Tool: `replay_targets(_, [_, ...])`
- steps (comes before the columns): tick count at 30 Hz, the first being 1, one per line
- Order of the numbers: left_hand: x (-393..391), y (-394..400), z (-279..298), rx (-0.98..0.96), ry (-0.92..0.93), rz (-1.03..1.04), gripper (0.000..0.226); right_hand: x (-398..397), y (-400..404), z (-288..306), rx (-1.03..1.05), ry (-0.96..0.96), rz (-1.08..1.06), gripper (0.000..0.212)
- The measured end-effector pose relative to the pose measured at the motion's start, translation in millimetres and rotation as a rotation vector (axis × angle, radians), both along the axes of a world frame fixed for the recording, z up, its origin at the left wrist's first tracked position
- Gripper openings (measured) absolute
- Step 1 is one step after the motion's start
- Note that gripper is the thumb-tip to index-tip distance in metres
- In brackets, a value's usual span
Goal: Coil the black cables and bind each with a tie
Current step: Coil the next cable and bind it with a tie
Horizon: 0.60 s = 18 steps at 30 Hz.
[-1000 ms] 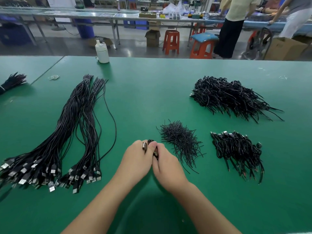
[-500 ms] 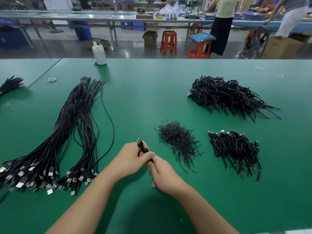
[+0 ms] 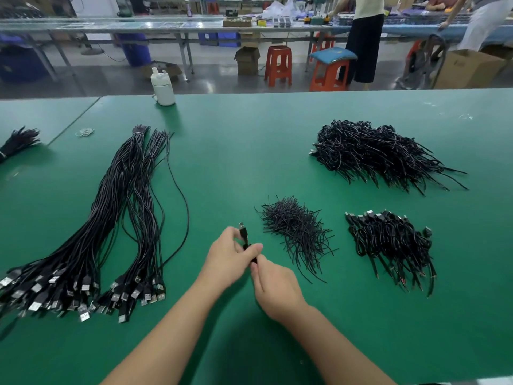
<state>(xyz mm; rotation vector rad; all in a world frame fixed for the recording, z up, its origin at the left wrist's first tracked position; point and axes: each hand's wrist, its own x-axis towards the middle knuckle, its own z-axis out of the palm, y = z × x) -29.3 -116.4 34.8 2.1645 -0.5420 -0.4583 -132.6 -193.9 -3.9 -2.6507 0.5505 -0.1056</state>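
Observation:
My left hand (image 3: 231, 257) pinches a coiled black cable (image 3: 244, 237) whose plug end sticks up above the fingers. Touching it from below, my right hand (image 3: 274, 287) grips the coil's lower end; what lies inside the fingers is hidden. A loose heap of short black ties (image 3: 295, 232) lies just right of the hands. Two long bundles of uncoiled black cables (image 3: 111, 232) stretch along the left, plugs toward me. Bound coils form a small pile (image 3: 391, 243) at the right and a larger pile (image 3: 374, 151) behind it.
The work surface is a green table (image 3: 249, 151). A white bottle (image 3: 163, 87) stands at its far edge, a rubber band (image 3: 84, 132) near the seam at left, another black bundle (image 3: 18, 140) at far left. People, orange stools (image 3: 278, 65) and benches are beyond the table.
The hands have drawn apart a little: my left hand lifted with the plug end now sticking up, my right hand slid back toward me along the coil.

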Motion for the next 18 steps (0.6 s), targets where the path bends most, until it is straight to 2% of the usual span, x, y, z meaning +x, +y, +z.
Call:
replay_targets(1, [-4.1, -1.2, -0.5, 0.033, -0.16, 0.056, 0.036, 0.4, -2.3, -4.1, -0.042, 0.014, -0.005, 0.027])
replay_targets(2, [-7.9, -4.0, -0.7, 0.07, -0.397, 0.067, 0.041, 0.4, -3.7, -8.5, -0.065, 0.018, -0.013, 0.026])
replay_targets(4, [-17.2, -13.3, -2.1, 0.038, -0.857, -0.051, 0.035, -1.5, -6.3, -17.0, -0.097, 0.034, 0.008, 0.025])
replay_targets(5, [-21.5, -20.7, -2.8, 0.023, -0.979, -0.171, 0.026, 0.5, -5.3, -20.3, -0.12, 0.07, 0.052, 0.027])
replay_targets(6, [-24.4, -29.7, -3.6, 0.058, -1.007, -0.328, 0.019, 5.3, -2.3, -21.7, -0.145, 0.146, 0.08, 0.029])
replay_targets(7, [-27.2, -39.2, -4.7, 0.133, -0.963, -0.49, 0.016, 14.7, 2.1, -18.1, -0.189, 0.266, 0.015, 0.03])
replay_targets(9, [-31.1, -56.2, -11.0, 0.298, -0.755, -0.759, 0.017, 41.1, 5.7, 4.3, -0.325, 0.617, -0.355, 0.024])
replay_targets(10, [-32.0, -63.7, -13.1, 0.356, -0.665, -0.832, 0.02, 49.0, 6.6, 18.3, -0.308, 0.774, -0.47, 0.027])
replay_targets(12, [-32.3, -76.4, -16.4, 0.42, -0.545, -0.884, 0.029, 56.9, 7.1, 25.1, -0.275, 0.983, -0.48, 0.058])
replay_targets(14, [-30.2, -85.7, -18.5, 0.455, -0.491, -0.899, 0.032, 55.2, 1.5, 26.1, -0.307, 1.046, -0.448, 0.076])
replay_targets(18, [-28.7, -93.6, -17.0, 0.51, -0.451, -0.914, 0.026, 55.2, -6.9, 25.4, -0.339, 0.966, -0.399, 0.078])
